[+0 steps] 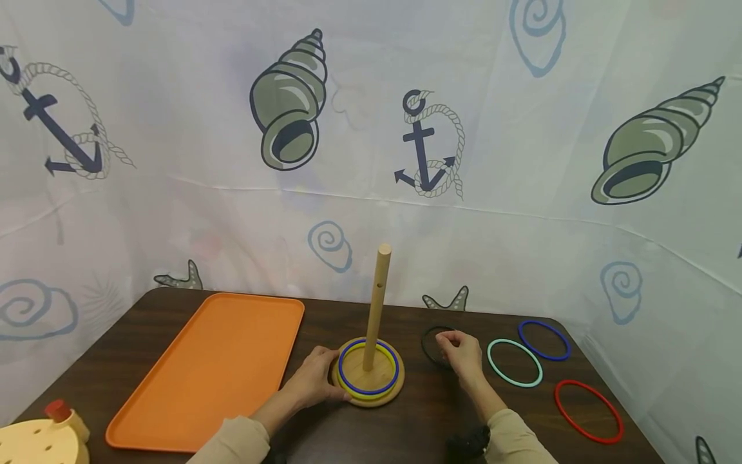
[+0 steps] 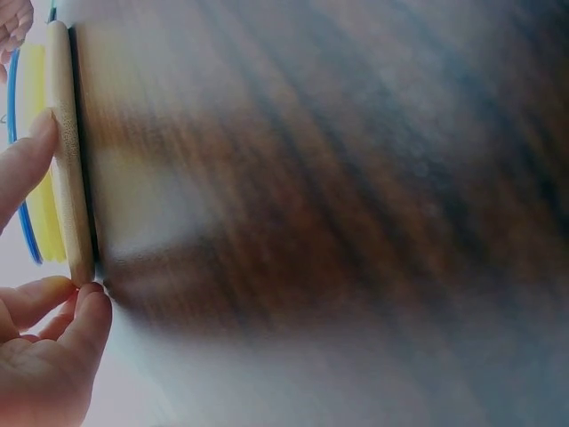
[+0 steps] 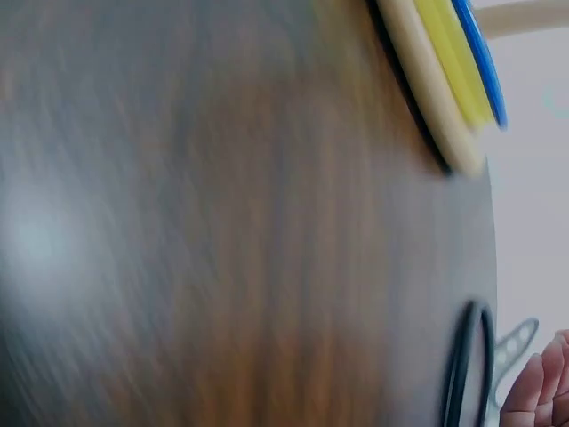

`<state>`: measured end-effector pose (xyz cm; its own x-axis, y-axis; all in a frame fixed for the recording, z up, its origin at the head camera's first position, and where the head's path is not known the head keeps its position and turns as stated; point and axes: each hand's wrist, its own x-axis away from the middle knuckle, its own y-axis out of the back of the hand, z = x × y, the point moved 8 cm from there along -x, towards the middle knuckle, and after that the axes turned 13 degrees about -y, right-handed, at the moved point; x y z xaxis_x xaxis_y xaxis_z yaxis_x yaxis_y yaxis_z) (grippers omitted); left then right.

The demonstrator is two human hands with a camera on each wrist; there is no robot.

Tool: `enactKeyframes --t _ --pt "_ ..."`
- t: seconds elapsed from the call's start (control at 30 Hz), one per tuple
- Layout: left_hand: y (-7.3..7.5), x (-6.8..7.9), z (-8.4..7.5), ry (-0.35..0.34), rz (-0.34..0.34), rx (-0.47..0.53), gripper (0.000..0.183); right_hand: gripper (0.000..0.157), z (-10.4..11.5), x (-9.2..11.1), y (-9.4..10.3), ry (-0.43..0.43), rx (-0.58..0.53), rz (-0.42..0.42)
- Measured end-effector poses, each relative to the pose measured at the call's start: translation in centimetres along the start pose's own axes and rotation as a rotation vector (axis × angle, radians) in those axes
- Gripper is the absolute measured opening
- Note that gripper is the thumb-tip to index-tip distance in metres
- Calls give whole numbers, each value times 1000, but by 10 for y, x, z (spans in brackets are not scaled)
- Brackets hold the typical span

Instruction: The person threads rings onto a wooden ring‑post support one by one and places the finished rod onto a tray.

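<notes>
My left hand (image 1: 314,377) holds the round wooden base of a ring-toss stand (image 1: 377,303), its thumb and fingers at the rim. A blue ring (image 1: 343,380) lies over a yellow ring (image 1: 362,396) around the upright peg. In the left wrist view, the fingers (image 2: 84,325) touch the base edge (image 2: 67,160). To the right, my right hand (image 1: 464,353) is over the right side of a black ring (image 1: 424,348) on the table. The right wrist view shows its fingers (image 3: 529,387) just above the black ring (image 3: 458,374), apparently apart from it.
Mint (image 1: 492,362), blue (image 1: 568,348) and red (image 1: 617,419) rings lie on the dark table (image 1: 429,425) at the right. An orange tray (image 1: 214,367) is left of the stand. A pale wooden piece with a red knob (image 1: 43,441) sits at the lower left. A printed curtain (image 1: 371,161) hangs behind.
</notes>
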<state>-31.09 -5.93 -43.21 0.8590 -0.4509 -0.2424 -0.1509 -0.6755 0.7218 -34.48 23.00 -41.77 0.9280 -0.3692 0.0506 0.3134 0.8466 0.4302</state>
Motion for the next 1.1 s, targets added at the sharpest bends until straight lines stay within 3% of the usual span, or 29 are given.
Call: enactKeyframes --t 0.2,0.4,0.57,1.1 --pt "0 1 -2 -5 -2 0 83 19 -7 -16 26 -4 -27 -57" --pt "0 1 -1 -6 2 5 84 22 -14 -26 40 -10 52 -105" --pt "1 0 -2 -16 -3 -1 85 23 -15 -31 43 8 147 -130" --pt "0 1 -3 -31 -2 -1 84 24 -14 -44 39 104 285 -117"
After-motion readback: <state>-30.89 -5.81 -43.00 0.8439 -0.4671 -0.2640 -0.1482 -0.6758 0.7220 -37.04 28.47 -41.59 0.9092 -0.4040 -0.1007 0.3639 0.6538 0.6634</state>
